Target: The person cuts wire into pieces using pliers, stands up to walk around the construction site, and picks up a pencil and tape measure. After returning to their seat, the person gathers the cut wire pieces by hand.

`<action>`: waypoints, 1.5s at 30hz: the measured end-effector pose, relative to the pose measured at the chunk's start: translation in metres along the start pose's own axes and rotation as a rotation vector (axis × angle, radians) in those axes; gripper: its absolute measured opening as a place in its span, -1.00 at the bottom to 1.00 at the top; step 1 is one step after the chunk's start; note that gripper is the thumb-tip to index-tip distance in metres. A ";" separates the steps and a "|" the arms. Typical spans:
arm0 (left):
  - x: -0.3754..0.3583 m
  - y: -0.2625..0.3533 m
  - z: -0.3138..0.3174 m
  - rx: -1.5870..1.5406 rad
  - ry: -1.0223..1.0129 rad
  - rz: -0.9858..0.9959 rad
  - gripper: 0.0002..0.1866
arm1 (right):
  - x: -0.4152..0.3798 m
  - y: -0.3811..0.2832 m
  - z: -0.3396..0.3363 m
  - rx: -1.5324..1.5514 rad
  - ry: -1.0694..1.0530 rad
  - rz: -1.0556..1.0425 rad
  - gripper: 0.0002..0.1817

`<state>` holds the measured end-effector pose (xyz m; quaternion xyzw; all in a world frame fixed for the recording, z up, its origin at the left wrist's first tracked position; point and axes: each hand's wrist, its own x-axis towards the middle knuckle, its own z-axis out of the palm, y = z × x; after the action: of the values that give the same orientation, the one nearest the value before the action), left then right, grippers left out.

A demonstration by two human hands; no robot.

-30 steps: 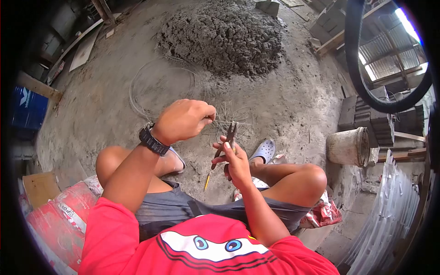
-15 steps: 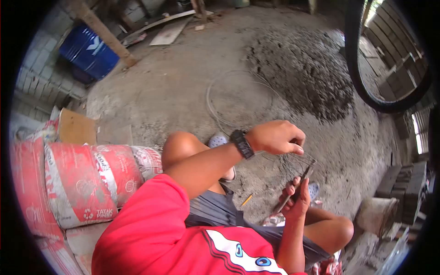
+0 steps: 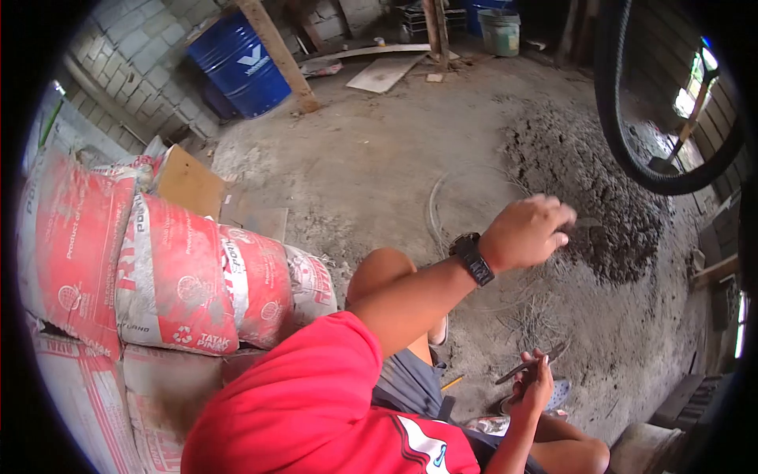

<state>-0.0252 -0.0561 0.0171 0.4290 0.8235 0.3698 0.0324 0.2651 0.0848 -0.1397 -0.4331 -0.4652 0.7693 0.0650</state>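
Note:
My left hand [image 3: 527, 231], with a black watch [image 3: 474, 259] at the wrist, reaches out over the floor. Its fingers are curled together; anything between them is too thin or blurred to make out. Lower down, my right hand [image 3: 535, 385] is closed around dark metal pliers [image 3: 517, 373], whose jaws point up and to the right. Between the two hands, a tangle of cut wires [image 3: 537, 316] lies on the ground. Beyond my left wrist is a loose coil of wire [image 3: 433, 207]. A yellow pencil [image 3: 452, 383] rests near my leg.
Red and white cement bags [image 3: 178, 276] are stacked at my left. A heap of wet grey mortar [image 3: 592, 174] lies ahead on the right, with a hanging black tire [image 3: 608, 103] above it. A blue drum [image 3: 241, 67], a bucket [image 3: 500, 33] and boards [image 3: 385, 73] stand farther back.
My left hand has moved forward, away from the pliers; a thin wire ran between them before. My right hand has lowered, with the pliers still in it. The view has swung left.

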 end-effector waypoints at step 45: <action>0.033 0.020 0.058 -0.228 -0.228 0.076 -0.82 | 0.019 -0.007 -0.045 -0.712 0.091 -0.242 -0.09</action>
<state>-0.0106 0.0087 -0.0033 0.4924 0.7504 0.4109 0.1601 0.2835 0.1278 -0.1546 -0.4043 -0.7480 0.5259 0.0216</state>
